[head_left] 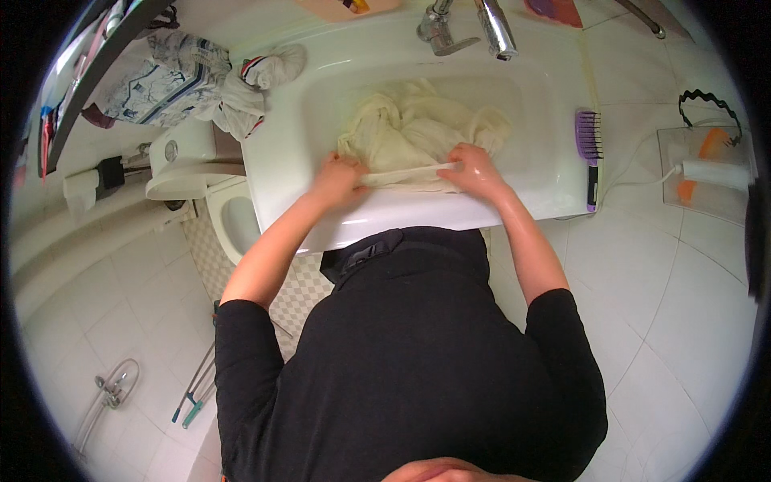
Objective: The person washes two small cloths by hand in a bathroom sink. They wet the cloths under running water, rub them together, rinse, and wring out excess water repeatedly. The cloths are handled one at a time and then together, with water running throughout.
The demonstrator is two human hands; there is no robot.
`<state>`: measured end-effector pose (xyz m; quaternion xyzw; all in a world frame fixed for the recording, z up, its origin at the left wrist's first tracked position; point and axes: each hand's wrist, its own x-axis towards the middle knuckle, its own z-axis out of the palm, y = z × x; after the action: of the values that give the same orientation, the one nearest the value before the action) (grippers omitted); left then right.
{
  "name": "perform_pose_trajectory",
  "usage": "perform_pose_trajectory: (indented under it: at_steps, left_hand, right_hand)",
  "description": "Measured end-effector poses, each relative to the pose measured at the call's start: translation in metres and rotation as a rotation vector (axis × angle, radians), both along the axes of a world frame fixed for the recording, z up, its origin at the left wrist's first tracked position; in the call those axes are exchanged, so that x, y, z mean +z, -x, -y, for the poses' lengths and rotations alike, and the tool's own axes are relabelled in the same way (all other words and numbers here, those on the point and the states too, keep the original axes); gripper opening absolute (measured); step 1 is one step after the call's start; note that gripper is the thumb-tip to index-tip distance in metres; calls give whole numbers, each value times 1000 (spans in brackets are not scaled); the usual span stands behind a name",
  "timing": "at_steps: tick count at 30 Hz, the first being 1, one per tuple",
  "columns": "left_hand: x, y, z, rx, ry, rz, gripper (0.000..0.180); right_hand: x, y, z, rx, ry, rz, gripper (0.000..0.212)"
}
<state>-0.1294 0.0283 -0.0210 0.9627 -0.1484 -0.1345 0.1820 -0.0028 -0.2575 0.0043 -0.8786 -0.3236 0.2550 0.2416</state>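
Note:
A wet, pale cream cloth garment (pixel 409 132) lies bunched in the white sink basin (pixel 530 189). Its near edge is stretched straight between my two hands, just inside the front rim. My left hand (pixel 340 177) pinches the left end of that edge, fingers closed on the fabric. At the other end my right hand (pixel 475 171) grips the edge between thumb and fingers, its skin shiny with wetness. The rest of the garment sits in loose folds beyond my hands, toward the back of the basin.
Above the basin's back hangs a chrome faucet (pixel 496 32) with its lever handle (pixel 438 32). A purple hairbrush (pixel 590 145) lies on the sink's right edge. Piled clothes (pixel 177 80) sit at the left, near a toilet (pixel 237 217). A wall holder (pixel 707 173) is at far right.

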Motion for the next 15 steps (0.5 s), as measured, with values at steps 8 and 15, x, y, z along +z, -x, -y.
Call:
perform_pose_trajectory:
  at_steps: [8, 15]
  left_hand:
    - [93, -39, -16, 515, 607, -98, 19]
    - [260, -62, -2, 427, 998, 496, 12]
  right_hand:
    - [106, -24, -1, -352, -438, -24, 21]
    - [241, -28, -2, -318, -926, 276, 16]
